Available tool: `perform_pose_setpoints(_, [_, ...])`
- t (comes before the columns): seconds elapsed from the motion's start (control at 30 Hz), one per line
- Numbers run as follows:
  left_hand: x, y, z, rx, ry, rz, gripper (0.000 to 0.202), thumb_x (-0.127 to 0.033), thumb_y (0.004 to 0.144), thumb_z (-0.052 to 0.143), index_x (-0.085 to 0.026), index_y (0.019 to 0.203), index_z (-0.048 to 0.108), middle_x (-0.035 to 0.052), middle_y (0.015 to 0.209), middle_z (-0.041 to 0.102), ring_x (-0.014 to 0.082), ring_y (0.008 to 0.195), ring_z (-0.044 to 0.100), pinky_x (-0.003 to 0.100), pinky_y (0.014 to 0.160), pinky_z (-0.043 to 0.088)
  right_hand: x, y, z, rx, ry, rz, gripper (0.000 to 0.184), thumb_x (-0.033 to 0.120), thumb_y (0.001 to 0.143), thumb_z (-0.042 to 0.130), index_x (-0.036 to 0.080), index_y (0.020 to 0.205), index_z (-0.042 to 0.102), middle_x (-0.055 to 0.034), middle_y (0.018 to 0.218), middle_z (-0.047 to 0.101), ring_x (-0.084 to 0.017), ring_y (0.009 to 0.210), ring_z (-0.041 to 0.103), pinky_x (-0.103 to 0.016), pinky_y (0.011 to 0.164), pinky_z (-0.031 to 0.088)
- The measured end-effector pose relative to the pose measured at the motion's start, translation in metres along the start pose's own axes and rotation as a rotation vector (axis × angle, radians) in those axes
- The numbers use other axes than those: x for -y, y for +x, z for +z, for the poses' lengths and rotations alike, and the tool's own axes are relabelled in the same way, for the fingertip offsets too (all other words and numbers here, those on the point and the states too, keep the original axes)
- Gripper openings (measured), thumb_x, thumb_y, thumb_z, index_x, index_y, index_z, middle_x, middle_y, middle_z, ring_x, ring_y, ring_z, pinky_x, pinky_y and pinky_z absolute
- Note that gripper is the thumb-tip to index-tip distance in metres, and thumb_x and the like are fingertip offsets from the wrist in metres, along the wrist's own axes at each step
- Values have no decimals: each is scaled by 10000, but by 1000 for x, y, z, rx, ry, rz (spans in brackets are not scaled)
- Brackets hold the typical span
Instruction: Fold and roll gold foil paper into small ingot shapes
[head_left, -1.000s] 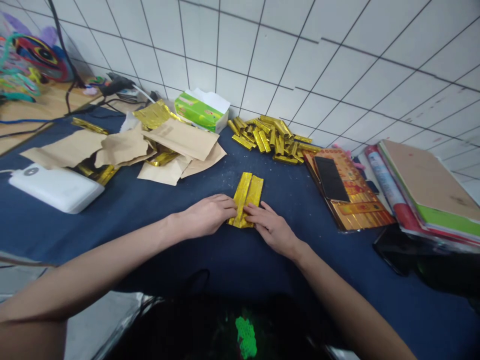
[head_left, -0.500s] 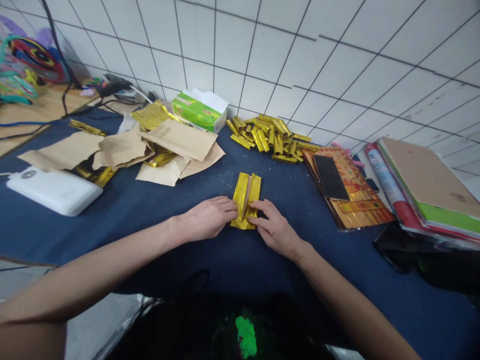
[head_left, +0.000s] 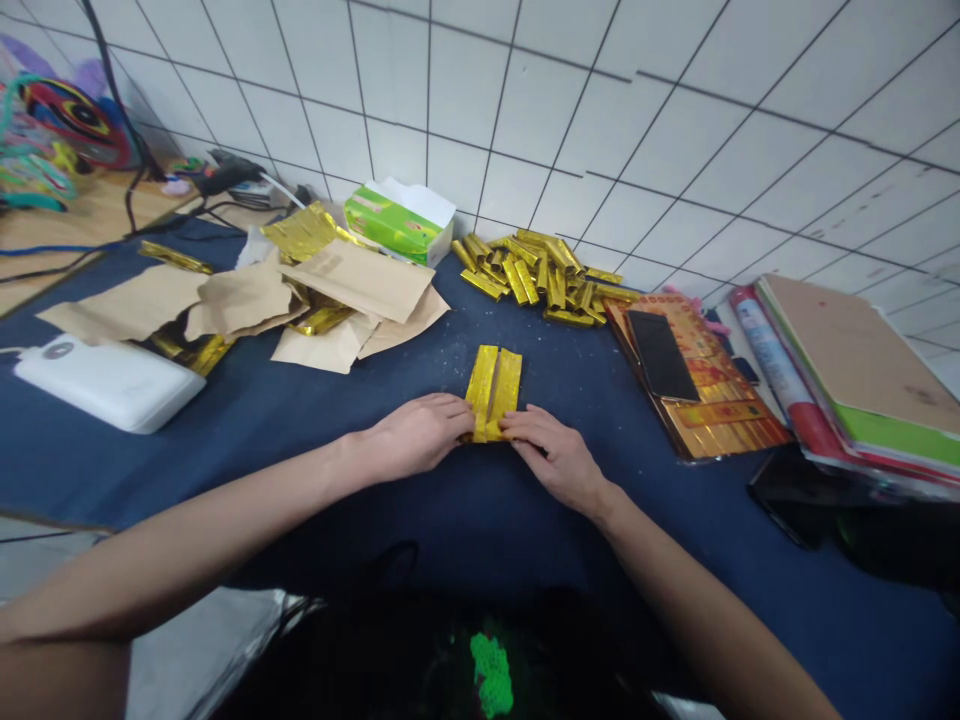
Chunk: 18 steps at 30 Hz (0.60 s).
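A sheet of gold foil paper lies on the dark blue cloth, its two long sides folded in toward a narrow gap down the middle. My left hand pinches its near left corner, fingers bent and closed. At the near right corner, my right hand grips the folded edge between thumb and fingers. The near edge is turned up between both hands. Beyond it, against the wall, sits a heap of folded gold paper pieces.
Left of centre lie brown paper sheets, a green tissue pack and a white power bank. A black phone rests on an orange printed packet at right, beside stacked folders. A tiled wall stands behind.
The near edge of the gold foil paper has been folded up and away from me, so the sheet looks shorter. My right fingers have closed on its corner, and the centre gap has narrowed.
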<state>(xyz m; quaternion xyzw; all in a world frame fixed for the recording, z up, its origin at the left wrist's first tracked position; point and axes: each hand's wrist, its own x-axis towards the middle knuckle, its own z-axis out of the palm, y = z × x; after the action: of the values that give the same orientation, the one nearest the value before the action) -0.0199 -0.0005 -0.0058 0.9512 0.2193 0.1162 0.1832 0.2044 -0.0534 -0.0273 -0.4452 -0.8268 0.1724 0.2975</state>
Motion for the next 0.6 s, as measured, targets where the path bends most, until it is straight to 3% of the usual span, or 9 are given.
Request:
perform_pose_setpoints(0.17, [1, 5, 2, -56, -93, -85, 156, -130, 836, 476, -159, 887, 620, 53, 942, 648, 166, 971, 573, 310, 881, 452, 4, 0, 2, -38, 11, -15, 144, 157, 831, 505, 194, 879, 635, -70, 981, 645, -179, 968, 585, -399, 920, 448])
perform_pose_setpoints(0.33, [0, 9, -1, -87, -209, -208, 157, -144, 829, 501, -171, 897, 640, 31, 932, 663, 155, 943, 584, 293, 862, 460, 5, 2, 2, -65, -6, 19, 130, 171, 830, 519, 197, 838, 647, -48, 846, 639, -168, 818, 573, -353, 780, 471])
perform_pose_setpoints(0.6, [0, 12, 2, -142, -309, -460, 108, -183, 779, 573, -191, 847, 658, 3, 832, 650, 144, 830, 586, 281, 799, 452, 7, 5, 1, -88, 3, 228, 70, 171, 794, 549, 202, 798, 613, -19, 763, 647, -170, 747, 551, -339, 742, 436])
